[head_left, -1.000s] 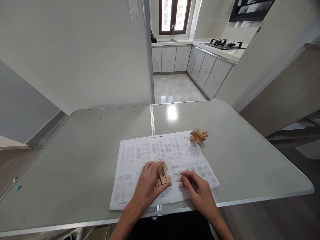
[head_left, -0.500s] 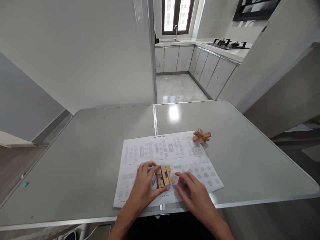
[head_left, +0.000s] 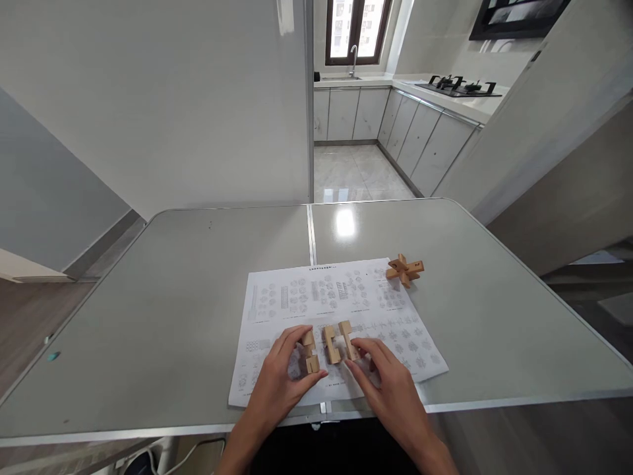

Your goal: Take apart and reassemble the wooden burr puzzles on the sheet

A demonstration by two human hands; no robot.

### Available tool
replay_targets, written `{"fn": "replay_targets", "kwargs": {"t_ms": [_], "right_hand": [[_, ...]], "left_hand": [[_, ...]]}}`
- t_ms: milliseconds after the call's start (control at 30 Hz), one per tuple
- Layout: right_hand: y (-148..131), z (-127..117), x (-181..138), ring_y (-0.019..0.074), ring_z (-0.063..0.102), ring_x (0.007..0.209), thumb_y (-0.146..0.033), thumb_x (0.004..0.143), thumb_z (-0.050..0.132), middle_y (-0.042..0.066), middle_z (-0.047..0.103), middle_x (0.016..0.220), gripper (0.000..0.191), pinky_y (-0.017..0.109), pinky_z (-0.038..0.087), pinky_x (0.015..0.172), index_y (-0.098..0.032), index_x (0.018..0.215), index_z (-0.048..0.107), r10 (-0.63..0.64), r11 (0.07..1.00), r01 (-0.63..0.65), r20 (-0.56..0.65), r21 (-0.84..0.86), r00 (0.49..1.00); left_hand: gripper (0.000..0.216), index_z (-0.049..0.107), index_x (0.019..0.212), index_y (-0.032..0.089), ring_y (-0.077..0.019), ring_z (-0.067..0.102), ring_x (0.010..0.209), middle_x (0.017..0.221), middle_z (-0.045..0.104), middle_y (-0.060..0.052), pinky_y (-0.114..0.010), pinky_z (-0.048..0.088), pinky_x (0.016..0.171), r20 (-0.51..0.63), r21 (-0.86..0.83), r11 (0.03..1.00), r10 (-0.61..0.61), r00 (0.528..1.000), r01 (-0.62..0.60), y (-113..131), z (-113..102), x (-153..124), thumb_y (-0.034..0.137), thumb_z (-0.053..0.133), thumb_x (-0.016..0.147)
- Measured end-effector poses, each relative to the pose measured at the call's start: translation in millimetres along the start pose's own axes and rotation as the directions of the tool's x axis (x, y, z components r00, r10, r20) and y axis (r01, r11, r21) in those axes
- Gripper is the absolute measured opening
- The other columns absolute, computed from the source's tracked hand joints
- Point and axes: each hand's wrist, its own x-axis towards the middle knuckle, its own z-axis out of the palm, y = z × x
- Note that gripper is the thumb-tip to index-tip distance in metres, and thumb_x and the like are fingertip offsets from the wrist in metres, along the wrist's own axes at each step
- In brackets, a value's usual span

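My left hand [head_left: 281,373] grips a light notched wooden puzzle block [head_left: 311,361] at its two ends, between thumb and fingers. A second notched wooden puzzle block [head_left: 331,346] lies apart from both hands on the printed sheet [head_left: 277,300]. To its right, my right hand [head_left: 384,375] pinches the lower end of a third wooden puzzle block [head_left: 347,338], whose upper end points away from me. At the sheet's far right corner stands an assembled wooden burr puzzle [head_left: 404,270], darker than the blocks, with numbers on its ends.
The sheet lies on a grey-green folding table [head_left: 163,330], over its centre seam [head_left: 312,237]. A small teal bit [head_left: 53,356] is near the table's left edge. Beyond the table are a white wall panel [head_left: 208,105] and a kitchen with a stove [head_left: 457,86].
The blocks that sat side by side have come apart, leaving gaps between them. My right hand has closed on the rightmost one. The view has shifted slightly.
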Motion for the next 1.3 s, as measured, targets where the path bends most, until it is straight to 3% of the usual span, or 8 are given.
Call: {"fn": "replay_targets", "kwargs": {"t_ms": [100, 267, 500, 667, 933, 1067, 1200, 1300], "right_hand": [[-12.2, -7.7, -0.1, 0.0209, 0.073, 0.088, -0.032, 0.110, 0.055, 0.005, 0.074, 0.114, 0.025, 0.032, 0.064, 0.078, -0.030, 0.133, 0.061, -0.008, 0.993, 0.002, 0.050, 0.116, 0.999], [-28.1, -2.0, 7.0, 0.0220, 0.073, 0.112, -0.022, 0.113, 0.046, 0.006, 0.072, 0.125, 0.034, 0.032, 0.063, 0.093, -0.033, 0.142, 0.058, -0.130, 0.972, 0.091, 0.173, 0.218, 0.976], [-28.5, 14.6, 17.7, 0.0232, 0.074, 0.102, -0.018, 0.110, 0.053, 0.006, 0.073, 0.116, 0.027, 0.036, 0.063, 0.087, -0.029, 0.134, 0.059, -0.201, 0.974, 0.178, 0.185, 0.138, 0.962], [-27.7, 17.1, 25.6, 0.0245, 0.074, 0.103, -0.016, 0.110, 0.051, 0.008, 0.073, 0.119, 0.030, 0.037, 0.063, 0.085, -0.029, 0.135, 0.061, -0.260, 0.965, 0.253, 0.167, 0.065, 0.951], [-30.2, 16.6, 33.1, 0.0243, 0.075, 0.096, -0.021, 0.111, 0.049, 0.009, 0.074, 0.112, 0.027, 0.037, 0.063, 0.081, -0.028, 0.130, 0.066, -0.239, 0.971, 0.239, 0.175, 0.022, 0.955], [-25.1, 15.3, 36.6, 0.0236, 0.074, 0.100, -0.023, 0.111, 0.051, 0.008, 0.073, 0.116, 0.026, 0.037, 0.063, 0.084, -0.028, 0.134, 0.062, -0.229, 0.973, 0.224, 0.215, 0.046, 0.949], [-17.6, 9.1, 34.1, 0.0255, 0.071, 0.105, -0.029, 0.109, 0.056, 0.010, 0.069, 0.123, 0.028, 0.040, 0.062, 0.090, -0.028, 0.137, 0.059, -0.176, 0.984, 0.180, 0.130, -0.016, 0.976], [-14.9, 6.1, 27.4, 0.0270, 0.070, 0.103, -0.035, 0.108, 0.059, 0.011, 0.068, 0.118, 0.025, 0.040, 0.062, 0.085, -0.027, 0.131, 0.061, -0.111, 0.989, 0.112, 0.021, -0.093, 0.994]], "left_hand": [[0.071, 0.052, 0.144, 0.036, -0.0263, 0.069, 0.114, 0.138, 0.068, -0.004, -0.045, 0.058, 0.102, -0.017, -0.053, 0.996, -0.073, 0.997, 0.072, -3.4, 2.6, -2.5, 0.033, 0.089, 0.083], [0.067, 0.057, 0.138, 0.034, -0.0242, 0.067, 0.106, 0.127, 0.070, -0.003, -0.042, 0.057, 0.097, -0.017, -0.116, 0.988, -0.106, 0.994, 0.104, -3.9, 2.0, -4.6, 0.038, 0.092, 0.081], [0.066, 0.054, 0.138, 0.033, -0.0237, 0.069, 0.106, 0.128, 0.069, -0.004, -0.040, 0.058, 0.096, 0.007, -0.145, 0.988, -0.059, 0.998, 0.059, -0.4, 2.1, -8.4, 0.035, 0.091, 0.083], [0.072, 0.054, 0.139, 0.035, -0.0261, 0.069, 0.113, 0.134, 0.068, -0.005, -0.043, 0.059, 0.098, -0.042, -0.110, 0.994, -0.002, 0.999, -0.003, -2.7, 4.1, -12.6, 0.031, 0.093, 0.079], [0.071, 0.057, 0.135, 0.032, -0.0311, 0.064, 0.127, 0.134, 0.067, -0.007, -0.048, 0.057, 0.106, -0.133, -0.084, 0.990, 0.099, 0.986, -0.111, 4.0, -0.1, -9.9, 0.029, 0.096, 0.075], [0.069, 0.058, 0.133, 0.031, -0.0272, 0.069, 0.116, 0.126, 0.070, -0.004, -0.042, 0.060, 0.099, -0.147, -0.071, 0.995, 0.065, 0.987, -0.076, 3.4, 0.6, -10.8, 0.030, 0.096, 0.075], [0.065, 0.056, 0.134, 0.031, -0.0260, 0.070, 0.115, 0.128, 0.070, -0.004, -0.040, 0.061, 0.097, -0.184, -0.068, 0.998, -0.013, 0.983, 0.000, 0.9, 3.2, -13.1, 0.035, 0.092, 0.080], [0.062, 0.055, 0.134, 0.031, -0.0241, 0.071, 0.114, 0.129, 0.070, -0.004, -0.038, 0.061, 0.097, -0.196, -0.089, 0.996, -0.048, 0.979, 0.031, 1.1, 4.2, -12.5, 0.035, 0.090, 0.083]]}}
